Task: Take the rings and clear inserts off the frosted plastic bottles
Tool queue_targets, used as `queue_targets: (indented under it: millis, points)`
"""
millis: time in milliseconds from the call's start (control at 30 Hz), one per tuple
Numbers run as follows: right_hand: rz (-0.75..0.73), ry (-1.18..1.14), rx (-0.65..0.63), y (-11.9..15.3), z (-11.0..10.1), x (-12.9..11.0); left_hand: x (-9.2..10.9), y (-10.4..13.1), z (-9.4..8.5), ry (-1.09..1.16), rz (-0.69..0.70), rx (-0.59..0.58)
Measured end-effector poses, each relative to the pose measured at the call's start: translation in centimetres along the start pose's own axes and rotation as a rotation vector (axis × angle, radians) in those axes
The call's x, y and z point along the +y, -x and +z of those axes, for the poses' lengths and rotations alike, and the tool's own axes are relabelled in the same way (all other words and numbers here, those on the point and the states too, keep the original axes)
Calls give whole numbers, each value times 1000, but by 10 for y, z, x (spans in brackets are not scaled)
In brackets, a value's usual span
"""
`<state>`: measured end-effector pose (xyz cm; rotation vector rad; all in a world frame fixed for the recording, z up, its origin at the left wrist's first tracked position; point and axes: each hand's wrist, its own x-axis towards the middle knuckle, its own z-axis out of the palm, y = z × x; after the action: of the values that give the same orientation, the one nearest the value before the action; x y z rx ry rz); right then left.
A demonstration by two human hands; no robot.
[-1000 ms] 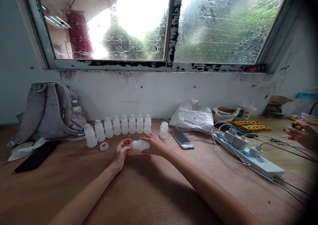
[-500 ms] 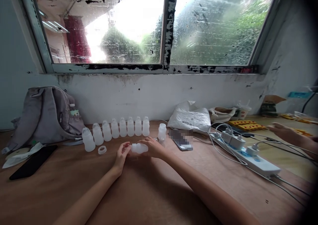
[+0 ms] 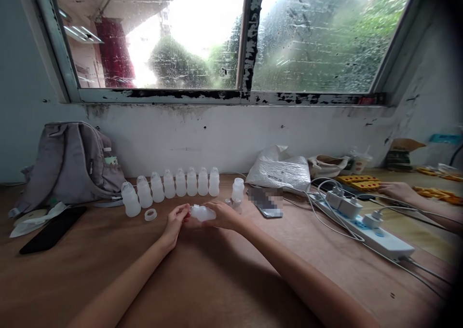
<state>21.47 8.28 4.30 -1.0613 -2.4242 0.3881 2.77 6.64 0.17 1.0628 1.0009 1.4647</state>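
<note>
A frosted white baby bottle lies tilted on its side between my hands, just above the table. My right hand is wrapped round its body from the right. At the neck end, my left hand has its fingertips pinched together against the bottle; any small part between them is hidden. A white ring collar lies on the table left of my left hand. Behind it, several capped baby bottles stand in a row. One uncapped bottle stands beyond my right hand, with a small clear cap in front of it.
A grey backpack and a black phone-like slab are at left. At right lie a phone, a silver plastic bag and a power strip with cables. Another person's hand is near yellow blocks.
My left fingertips have closed in at the bottle's neck, and my right hand grips its body more from the side. The other person's hand has moved left to the yellow blocks.
</note>
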Motion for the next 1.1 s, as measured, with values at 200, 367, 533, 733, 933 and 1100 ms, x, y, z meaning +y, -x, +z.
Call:
queue_targets:
  millis: [200,367,533,733,933,1100]
  points:
    - [6,-70,-6,0,3,-6,6,1,1,-1,69,-30]
    - [100,-318,-128,1,1,-12,19,2,0,57,74,-98]
    - [146,37,43,4,18,-26,20,8,10,188,-65,-37]
    - [121,49,97,13,45,-55,21,25,28,152,-29,267]
    - [197,-311,162,16,38,-71,35,29,28,70,45,275]
    - [296,-598,94,14,34,-69,41,28,27,65,71,258]
